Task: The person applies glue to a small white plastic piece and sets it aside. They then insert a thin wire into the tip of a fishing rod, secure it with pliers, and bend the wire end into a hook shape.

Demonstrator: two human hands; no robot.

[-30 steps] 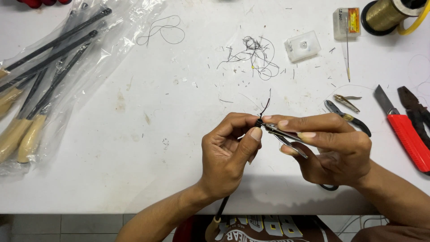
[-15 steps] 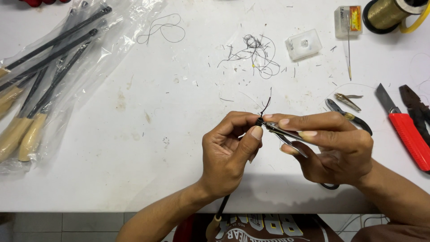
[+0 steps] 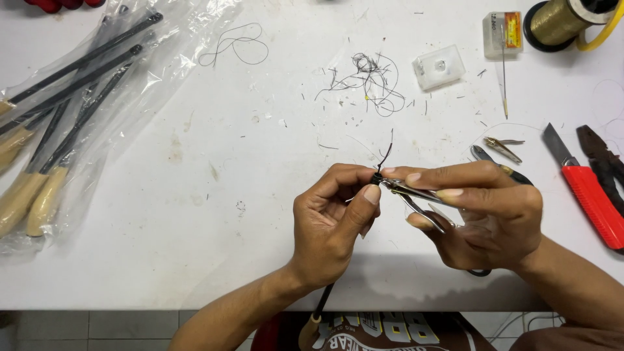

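A clear plastic bag (image 3: 97, 84) of black rods with pale wooden handles lies at the table's (image 3: 195, 227) left. A tangle of dark wire scraps (image 3: 370, 81) sits near a small clear box (image 3: 439, 66). A red-handled knife (image 3: 585, 188) and dark pliers (image 3: 604, 159) lie right, a gold thread spool (image 3: 562, 19) above.

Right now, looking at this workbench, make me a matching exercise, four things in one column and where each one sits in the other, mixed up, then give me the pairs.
Things
1. Red-handled knife
2. Gold thread spool
3. Plastic bag of wooden-handled tools
4. Small metal clippers

Places
A. Left side of the table
B. Far right corner of the table
C. Pinched in the right hand, meeting the left hand
D. Right edge, beside the dark pliers

Pairs: 1-D, 2-B, 3-A, 4-C
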